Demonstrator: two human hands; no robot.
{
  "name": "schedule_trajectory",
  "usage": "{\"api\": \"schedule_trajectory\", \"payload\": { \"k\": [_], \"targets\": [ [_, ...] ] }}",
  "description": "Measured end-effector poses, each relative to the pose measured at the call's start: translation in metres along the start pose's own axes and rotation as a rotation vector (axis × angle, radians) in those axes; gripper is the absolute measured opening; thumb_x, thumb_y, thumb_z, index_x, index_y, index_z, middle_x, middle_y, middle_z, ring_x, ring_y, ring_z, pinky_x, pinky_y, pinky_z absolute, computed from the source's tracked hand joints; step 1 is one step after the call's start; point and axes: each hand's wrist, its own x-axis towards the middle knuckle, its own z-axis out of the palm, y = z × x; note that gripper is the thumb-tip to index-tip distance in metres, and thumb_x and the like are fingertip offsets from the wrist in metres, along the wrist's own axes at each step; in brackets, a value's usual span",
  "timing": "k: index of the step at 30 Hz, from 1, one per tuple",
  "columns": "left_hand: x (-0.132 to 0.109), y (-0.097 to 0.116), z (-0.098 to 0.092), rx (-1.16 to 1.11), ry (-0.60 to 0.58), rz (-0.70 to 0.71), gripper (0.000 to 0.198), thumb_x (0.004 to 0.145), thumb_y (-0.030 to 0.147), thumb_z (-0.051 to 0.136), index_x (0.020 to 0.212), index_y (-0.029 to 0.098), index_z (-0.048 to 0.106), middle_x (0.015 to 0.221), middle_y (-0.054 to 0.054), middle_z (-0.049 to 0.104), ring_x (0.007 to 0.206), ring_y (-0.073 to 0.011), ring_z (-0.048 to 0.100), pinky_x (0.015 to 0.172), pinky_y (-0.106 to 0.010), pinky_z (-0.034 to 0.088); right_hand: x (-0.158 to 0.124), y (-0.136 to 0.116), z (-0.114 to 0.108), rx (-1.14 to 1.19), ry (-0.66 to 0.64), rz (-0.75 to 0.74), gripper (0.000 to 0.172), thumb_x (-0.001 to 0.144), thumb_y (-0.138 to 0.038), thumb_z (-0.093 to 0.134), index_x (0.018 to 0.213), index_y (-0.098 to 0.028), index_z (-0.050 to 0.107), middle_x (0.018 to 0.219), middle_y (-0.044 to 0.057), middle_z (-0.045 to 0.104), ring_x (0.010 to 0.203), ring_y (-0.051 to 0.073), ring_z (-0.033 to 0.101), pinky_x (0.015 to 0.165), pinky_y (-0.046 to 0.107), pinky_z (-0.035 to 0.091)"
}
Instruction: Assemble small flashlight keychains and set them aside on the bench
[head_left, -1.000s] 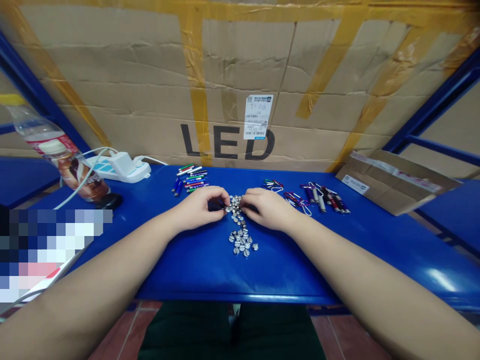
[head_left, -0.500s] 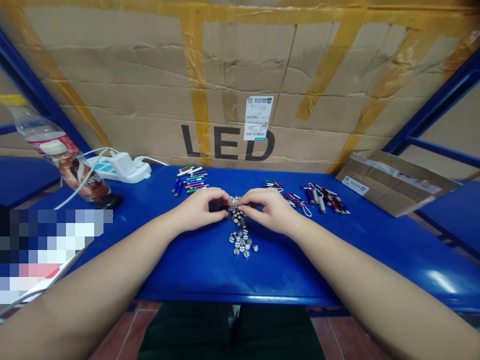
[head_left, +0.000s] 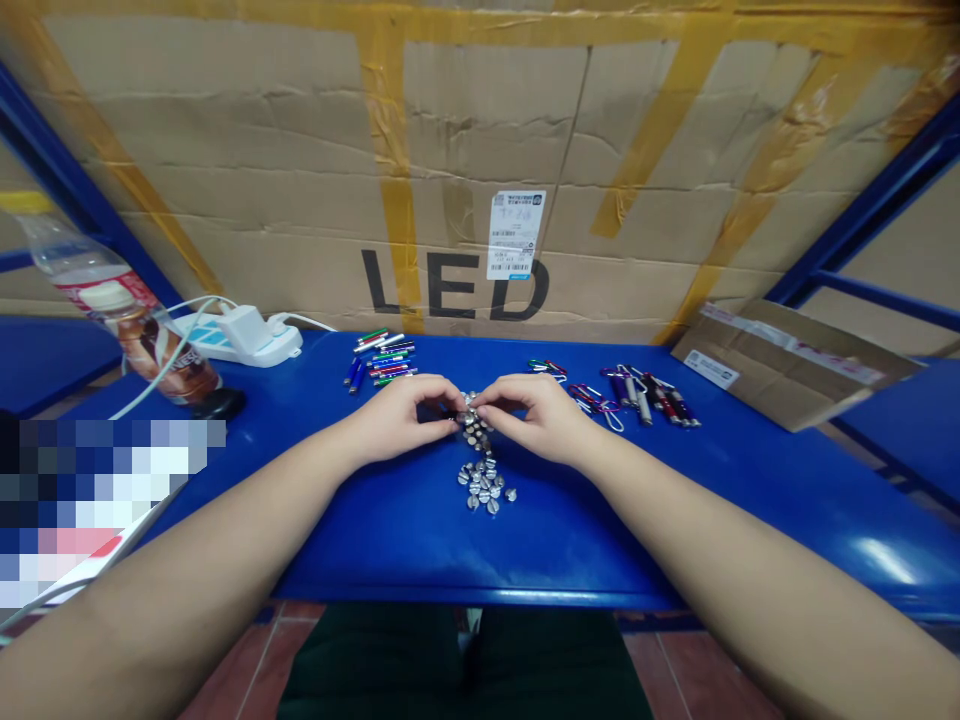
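Observation:
My left hand [head_left: 405, 418] and my right hand [head_left: 538, 420] meet over the middle of the blue table, thumbs and fingers pinched. Between the fingertips is a small shiny metal piece [head_left: 466, 416], mostly hidden by the fingers; its exact shape is too small to make out. Just below and behind it lie more small round metal pieces, partly covered by the hands. A loose cluster of silvery discs with a ridge across them [head_left: 484, 487] is spread on the table nearer to me.
Colored metal tubes [head_left: 384, 358] lie left of center. Carabiner clips [head_left: 596, 400] and tubes with clips [head_left: 651, 396] lie to the right. A power strip [head_left: 244, 338] and bottles [head_left: 161, 345] stand left. A small carton [head_left: 795, 365] sits right, before a large LED carton [head_left: 300, 190].
The fingertips have shifted slightly around the small metal piece, and the right fingers have moved a little. The piles around the hands look the same.

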Motion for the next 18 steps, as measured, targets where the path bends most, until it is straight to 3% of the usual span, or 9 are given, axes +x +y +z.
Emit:
{"api": "schedule_trajectory", "payload": {
  "k": [2, 8, 18],
  "targets": [
    [0.000, 0.000, 0.000, 0.002, 0.005, 0.000, 0.013, 0.087, 0.023, 0.070, 0.099, 0.019, 0.071, 0.100, -0.004, 0.074, 0.092, -0.0189, 0.070, 0.087, -0.033, 0.058, -0.001, 0.002, -0.007, -0.102, -0.036, 0.006, 0.013, 0.096, -0.019, 0.062, 0.095, -0.018, 0.075, 0.092, 0.006, 0.078, 0.084, 0.018, 0.071, 0.079, 0.032, 0.053],
    [0.000, 0.000, -0.001, 0.021, 0.018, -0.019, 0.012, 0.086, 0.022, 0.069, 0.097, 0.019, 0.069, 0.100, -0.005, 0.074, 0.093, -0.0194, 0.070, 0.089, -0.035, 0.059, -0.006, 0.009, -0.027, -0.287, -0.396, 0.040, 0.018, 0.090, -0.009, 0.063, 0.096, -0.018, 0.078, 0.093, 0.006, 0.077, 0.083, 0.019, 0.070, 0.079, 0.033, 0.053],
    [-0.001, -0.002, -0.003, 0.028, 0.001, -0.020, 0.012, 0.085, 0.021, 0.068, 0.097, 0.018, 0.069, 0.099, -0.005, 0.074, 0.090, -0.0186, 0.070, 0.087, -0.035, 0.059, -0.007, 0.002, -0.022, -0.319, -0.474, 0.101, 0.024, 0.091, -0.013, 0.064, 0.107, -0.018, 0.080, 0.107, 0.010, 0.075, 0.091, 0.021, 0.072, 0.087, 0.036, 0.057]
  ]
}}
